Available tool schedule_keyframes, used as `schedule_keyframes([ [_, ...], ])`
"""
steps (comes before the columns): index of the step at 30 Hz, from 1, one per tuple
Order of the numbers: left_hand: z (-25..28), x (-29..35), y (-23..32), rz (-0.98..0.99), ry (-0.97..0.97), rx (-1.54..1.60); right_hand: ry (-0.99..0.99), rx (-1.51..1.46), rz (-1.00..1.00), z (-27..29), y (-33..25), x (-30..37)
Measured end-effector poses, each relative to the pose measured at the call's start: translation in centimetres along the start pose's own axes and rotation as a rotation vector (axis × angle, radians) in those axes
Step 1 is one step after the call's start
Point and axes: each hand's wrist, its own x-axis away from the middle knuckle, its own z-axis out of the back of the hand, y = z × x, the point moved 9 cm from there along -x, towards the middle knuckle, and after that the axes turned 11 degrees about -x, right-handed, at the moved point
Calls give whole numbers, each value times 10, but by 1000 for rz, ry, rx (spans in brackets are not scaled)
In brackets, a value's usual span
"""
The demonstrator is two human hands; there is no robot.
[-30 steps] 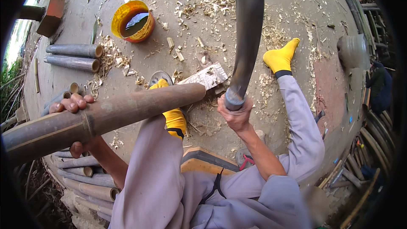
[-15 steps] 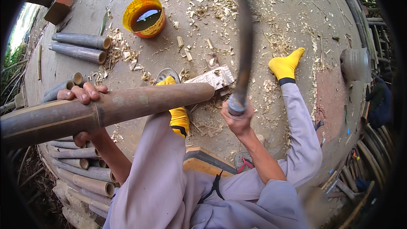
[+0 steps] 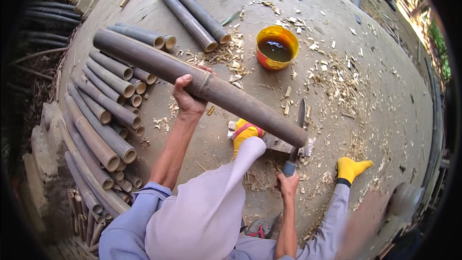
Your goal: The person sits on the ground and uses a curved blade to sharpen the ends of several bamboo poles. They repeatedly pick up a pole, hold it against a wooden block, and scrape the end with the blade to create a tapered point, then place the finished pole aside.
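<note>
My left hand (image 3: 189,94) is wrapped round a thick brown bamboo pole (image 3: 250,110) near its raised joint. The pole slants from upper left down to the lower right, its near end above a pale, hacked wooden block (image 3: 278,145). In my right hand (image 3: 288,183) is the grey handle of a long-bladed knife (image 3: 301,115). Its blade points away from me and passes behind the pole's end, so whether they touch is unclear. My foot in a yellow sock (image 3: 244,132) and red-strapped sandal is beside the block.
Many cut bamboo lengths (image 3: 99,137) are stacked at the left. Two more poles (image 3: 195,17) lie farther off. A yellow-red bucket (image 3: 272,62) of dark liquid stands beyond the block. Wood chips (image 3: 344,86) litter the floor. My other yellow-socked foot (image 3: 353,168) rests at the right.
The view has swung left. The knife, raised and blurred before, is now low behind the pole's end. My left hand still grips the pole, which now slopes down to the right.
</note>
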Motion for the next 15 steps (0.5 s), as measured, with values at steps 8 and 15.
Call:
schedule_keyframes([
  [8,-15,64,-121,470,-30,138,12,-121,158,-3,-104,4],
  [15,-73,91,-61,-52,-652,-1452,84,-176,243,19,-146,1],
])
